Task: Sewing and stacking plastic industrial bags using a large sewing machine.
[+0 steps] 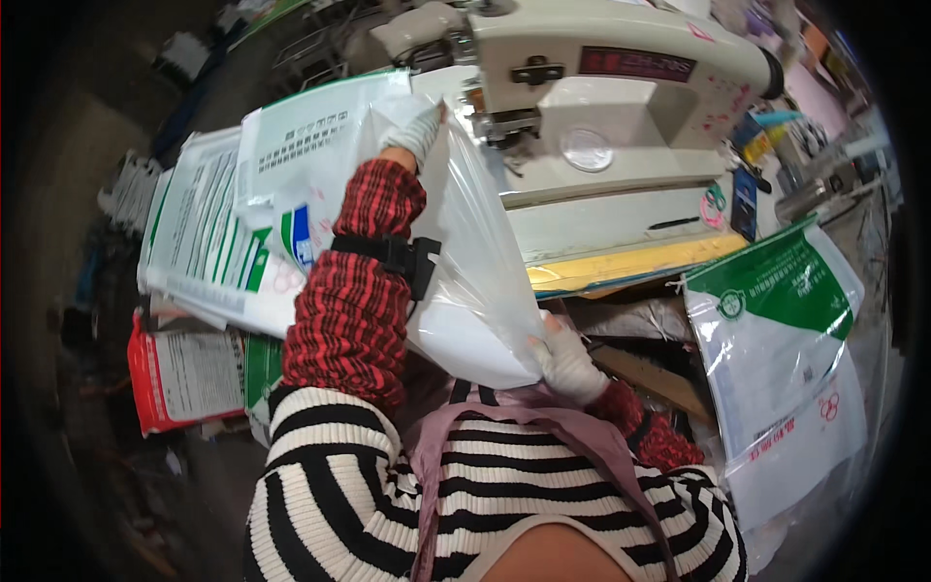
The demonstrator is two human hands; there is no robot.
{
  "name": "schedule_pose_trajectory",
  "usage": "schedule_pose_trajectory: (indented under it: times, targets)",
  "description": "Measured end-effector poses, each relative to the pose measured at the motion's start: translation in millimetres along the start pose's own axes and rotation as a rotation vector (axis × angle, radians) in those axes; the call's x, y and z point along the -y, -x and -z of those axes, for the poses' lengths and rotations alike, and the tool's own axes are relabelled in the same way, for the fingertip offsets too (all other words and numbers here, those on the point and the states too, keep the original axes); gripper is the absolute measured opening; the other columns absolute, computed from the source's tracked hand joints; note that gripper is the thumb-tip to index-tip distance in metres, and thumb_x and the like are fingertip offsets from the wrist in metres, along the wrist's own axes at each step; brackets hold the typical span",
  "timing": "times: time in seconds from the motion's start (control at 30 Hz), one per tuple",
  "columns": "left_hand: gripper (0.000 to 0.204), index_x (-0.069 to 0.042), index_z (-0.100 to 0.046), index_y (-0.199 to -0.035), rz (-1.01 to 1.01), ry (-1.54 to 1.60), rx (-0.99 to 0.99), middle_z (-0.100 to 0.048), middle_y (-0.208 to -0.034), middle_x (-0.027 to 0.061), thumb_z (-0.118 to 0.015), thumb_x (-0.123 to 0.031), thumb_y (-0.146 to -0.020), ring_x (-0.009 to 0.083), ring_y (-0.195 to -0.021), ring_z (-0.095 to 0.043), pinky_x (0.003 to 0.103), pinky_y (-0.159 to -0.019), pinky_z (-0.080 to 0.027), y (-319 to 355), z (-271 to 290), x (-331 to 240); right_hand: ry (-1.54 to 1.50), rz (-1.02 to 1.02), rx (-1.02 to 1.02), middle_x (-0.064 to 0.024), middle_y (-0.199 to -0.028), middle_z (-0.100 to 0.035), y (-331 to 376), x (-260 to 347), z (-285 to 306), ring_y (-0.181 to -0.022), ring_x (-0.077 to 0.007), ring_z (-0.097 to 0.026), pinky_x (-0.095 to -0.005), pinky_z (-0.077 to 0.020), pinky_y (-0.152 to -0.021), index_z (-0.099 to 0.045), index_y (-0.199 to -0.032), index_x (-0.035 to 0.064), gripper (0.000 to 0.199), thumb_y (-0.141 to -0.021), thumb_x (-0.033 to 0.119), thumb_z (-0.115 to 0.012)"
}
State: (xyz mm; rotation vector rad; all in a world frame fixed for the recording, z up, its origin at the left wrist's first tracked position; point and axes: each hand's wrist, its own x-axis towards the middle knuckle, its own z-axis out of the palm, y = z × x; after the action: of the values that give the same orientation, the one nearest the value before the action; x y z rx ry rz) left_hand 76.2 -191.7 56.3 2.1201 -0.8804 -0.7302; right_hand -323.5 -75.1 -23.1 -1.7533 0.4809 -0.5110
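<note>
A white, partly translucent plastic sack [470, 262] is stretched in folds between my two hands, beside the pale sewing machine [543, 97]. My left hand [417, 138], in a white fingerless glove, grips its far edge close to the machine's needle end. Its fingertips are partly hidden by the plastic. Nearer my body, my right hand [570, 365], gloved the same way, pinches the sack's near right corner. Under and left of my left forearm lie printed white sacks [208, 228] with green and blue marks, overlapping one another.
On the machine's bed rest a clear round disc [586, 148], a dark pen-like tool [673, 223] and small scissors [713, 206]. A yellow strip [621, 262] edges the table. A green-and-white sack [776, 359] hangs at right; a red-edged sack [189, 378] lies lower left.
</note>
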Motion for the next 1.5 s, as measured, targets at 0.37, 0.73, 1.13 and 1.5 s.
schedule_pose_trajectory:
  times: [0.37,0.73,1.13,1.5]
  targets:
    - [0.046,-0.001,-0.058,-0.117,-0.037,-0.129,-0.184,-0.057,-0.118,0.0181,-0.044,-0.036,-0.09,0.0324,-0.11,-0.053,0.037,-0.096,-0.039,5.8,-123.0,31.4,0.671,-0.053,-0.012,-0.0091,-0.067,-0.058,21.5,31.1,57.6,-0.056,-0.0283,-0.059,-0.0404,-0.0475,-0.053,-0.03,-0.143,0.0174,0.074,-0.075,0.009,-0.058]
    - [0.029,-0.002,-0.062,-0.107,-0.488,-0.889,0.039,-0.064,-0.099,0.0205,-0.049,-0.015,-0.085,0.0323,-0.093,-0.062,0.038,-0.086,-0.047,44.3,36.7,66.4,0.128,-0.394,0.104,-0.019,-0.068,-0.061,-204.3,0.7,46.2,-0.062,-0.0344,-0.061,-0.0457,-0.049,-0.058,-0.042,-0.128,0.0029,0.038,-0.094,0.02,-0.043]
    - [0.034,-0.004,-0.055,-0.107,-0.311,0.058,0.352,-0.059,-0.087,0.0134,-0.068,-0.022,-0.081,0.0243,-0.079,-0.055,0.035,-0.075,-0.046,187.4,-23.6,-23.6,0.494,-0.079,0.321,-0.0303,-0.11,-0.054,-214.8,-0.1,49.1,-0.093,-0.0365,-0.057,-0.0358,-0.0457,-0.083,-0.02,-0.141,-0.0049,0.074,-0.084,0.024,-0.056]
    - [0.018,-0.003,-0.069,-0.09,-0.398,-0.748,0.793,-0.067,-0.078,0.0109,-0.065,-0.003,-0.072,0.0196,-0.071,-0.065,0.03,-0.067,-0.051,170.8,-3.6,-36.4,0.608,-0.361,0.2,-0.0314,-0.096,-0.059,-186.1,25.4,26.5,-0.087,-0.0402,-0.06,-0.0437,-0.0468,-0.079,-0.015,-0.146,0.0063,0.073,-0.082,0.018,-0.049]
